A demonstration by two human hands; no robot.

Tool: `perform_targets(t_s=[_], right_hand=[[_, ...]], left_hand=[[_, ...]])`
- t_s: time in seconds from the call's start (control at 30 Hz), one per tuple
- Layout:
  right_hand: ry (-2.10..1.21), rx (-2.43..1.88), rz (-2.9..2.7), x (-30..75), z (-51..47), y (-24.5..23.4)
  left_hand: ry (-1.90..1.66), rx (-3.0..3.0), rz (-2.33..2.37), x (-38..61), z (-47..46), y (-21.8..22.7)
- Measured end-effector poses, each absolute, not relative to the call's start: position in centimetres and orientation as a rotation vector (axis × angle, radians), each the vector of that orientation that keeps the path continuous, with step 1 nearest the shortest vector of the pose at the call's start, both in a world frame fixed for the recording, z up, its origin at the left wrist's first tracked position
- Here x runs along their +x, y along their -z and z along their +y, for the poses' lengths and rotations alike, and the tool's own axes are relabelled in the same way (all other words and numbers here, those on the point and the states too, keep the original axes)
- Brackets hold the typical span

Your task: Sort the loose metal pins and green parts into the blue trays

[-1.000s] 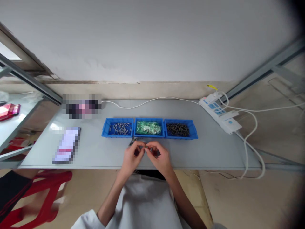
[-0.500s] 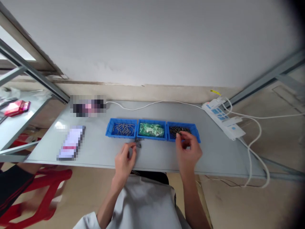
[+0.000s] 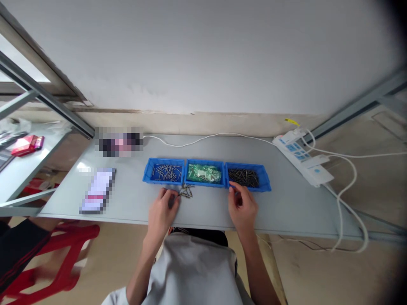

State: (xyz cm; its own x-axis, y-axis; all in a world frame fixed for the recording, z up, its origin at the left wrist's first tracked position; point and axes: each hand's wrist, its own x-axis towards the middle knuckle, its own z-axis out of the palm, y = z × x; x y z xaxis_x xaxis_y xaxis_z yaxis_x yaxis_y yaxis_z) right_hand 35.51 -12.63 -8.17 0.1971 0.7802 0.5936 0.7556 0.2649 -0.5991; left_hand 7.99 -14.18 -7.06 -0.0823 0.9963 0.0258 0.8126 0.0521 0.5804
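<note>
My left hand point(image 3: 163, 209) is closed in a pinch at the edge of a small bunch of dark screws point(image 3: 187, 192), just in front of the trays. My right hand point(image 3: 243, 208) has thumb and forefinger curled together at the front edge of the right blue tray point(image 3: 264, 180); anything between those fingertips is too small to make out. Dark screws point(image 3: 244, 177) lie heaped in that tray. The middle blue tray point(image 3: 205, 184) contains green-tinted plastic packets point(image 3: 204, 173). Loose silvery screw-like pieces point(image 3: 168, 172) lie scattered in the left blue tray point(image 3: 146, 174).
A blurred-out phone-like slab point(image 3: 98, 190) lies left on the grey table point(image 3: 203, 207), with a blurred dark object point(image 3: 120, 144) behind it. On the right are a white power strip point(image 3: 302, 161) and looping cables point(image 3: 353, 182). Another person's leg point(image 3: 25, 250) and a red stool point(image 3: 63, 258) are at lower left.
My right hand has drawn back from over the right tray, toward me and to the left. The bunch of screws by my left hand now looks more spread out.
</note>
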Motion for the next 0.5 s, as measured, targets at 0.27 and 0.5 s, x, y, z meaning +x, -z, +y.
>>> perform_targets(t_s=[0.27, 0.5], right_hand=[[-0.081, -1.422, -1.657, 35.6, -12.9, 8.9], [-0.104, -1.359, -1.685, 34.1, -13.8, 8.2]], left_hand=[[-0.711, 1.782, 1.932, 7.8, -14.2, 7.0], [-0.879, 1.759, 1.92, 7.4, -15.2, 5.6]])
